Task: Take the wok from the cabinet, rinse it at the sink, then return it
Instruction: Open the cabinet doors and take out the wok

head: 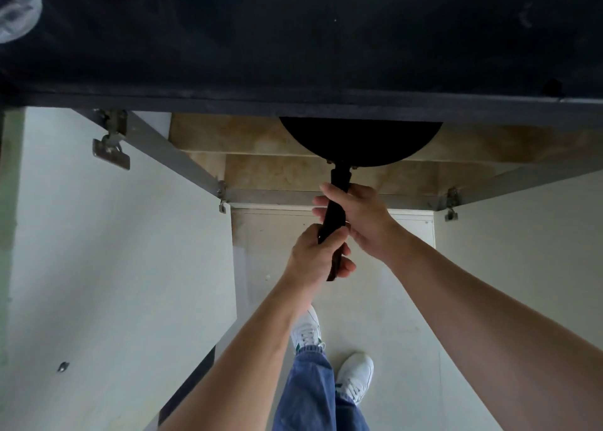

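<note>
The open cabinet [293,169] under the dark worktop [293,55] holds the black wok [360,142]. The left hand [315,257] and right hand [359,218] are both wrapped around its handle [336,215].

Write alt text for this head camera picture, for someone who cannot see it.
Seen from above, two bare hands grip the long handle of a black wok, left hand nearer the handle's end, right hand closer to the bowl. The wok sits half under a dark countertop, inside an open cabinet with both doors swung wide.
</note>
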### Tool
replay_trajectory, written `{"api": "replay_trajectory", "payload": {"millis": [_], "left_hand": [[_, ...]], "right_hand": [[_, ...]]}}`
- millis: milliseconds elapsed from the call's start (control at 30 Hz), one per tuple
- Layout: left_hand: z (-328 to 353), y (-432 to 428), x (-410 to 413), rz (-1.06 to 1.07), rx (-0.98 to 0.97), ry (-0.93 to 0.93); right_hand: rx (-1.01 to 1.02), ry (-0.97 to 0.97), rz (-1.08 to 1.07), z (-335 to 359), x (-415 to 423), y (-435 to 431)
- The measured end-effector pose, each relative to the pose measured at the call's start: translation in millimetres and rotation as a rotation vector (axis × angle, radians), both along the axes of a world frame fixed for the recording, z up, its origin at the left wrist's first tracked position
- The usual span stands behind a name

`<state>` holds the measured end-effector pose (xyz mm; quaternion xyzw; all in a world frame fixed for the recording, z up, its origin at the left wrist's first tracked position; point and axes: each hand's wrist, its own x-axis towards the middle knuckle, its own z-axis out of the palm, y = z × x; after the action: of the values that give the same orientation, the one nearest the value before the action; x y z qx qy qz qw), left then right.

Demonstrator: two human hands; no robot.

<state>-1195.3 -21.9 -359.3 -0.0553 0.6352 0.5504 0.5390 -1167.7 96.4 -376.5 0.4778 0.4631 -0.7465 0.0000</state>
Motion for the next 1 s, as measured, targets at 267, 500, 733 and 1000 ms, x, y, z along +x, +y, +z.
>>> {"api": "replay_trajectory", "payload": {"millis": [267, 500, 733, 1000], "left_hand": [[-15.1, 12.0, 0.9, -0.047, 0.006, 0.055], [-22.4, 5.4, 11.7, -0.026, 0.024, 0.108], [-11.8, -6.6, 32.1, -0.015, 0.024, 0.200], [26.1, -48.2, 88.4, -0.015, -0.010, 0.146]], "right_hand": [[-0.184, 0.076, -0.050, -8.6, -4.8, -1.3], [-0.126, 0.032, -0.079, -17.2, -5.2, -10.4], [-0.145, 0.037, -0.155, -9.1, 11.6, -28.2], [-0.192, 0.054, -0.103, 22.1, 72.9, -66.4]]}}
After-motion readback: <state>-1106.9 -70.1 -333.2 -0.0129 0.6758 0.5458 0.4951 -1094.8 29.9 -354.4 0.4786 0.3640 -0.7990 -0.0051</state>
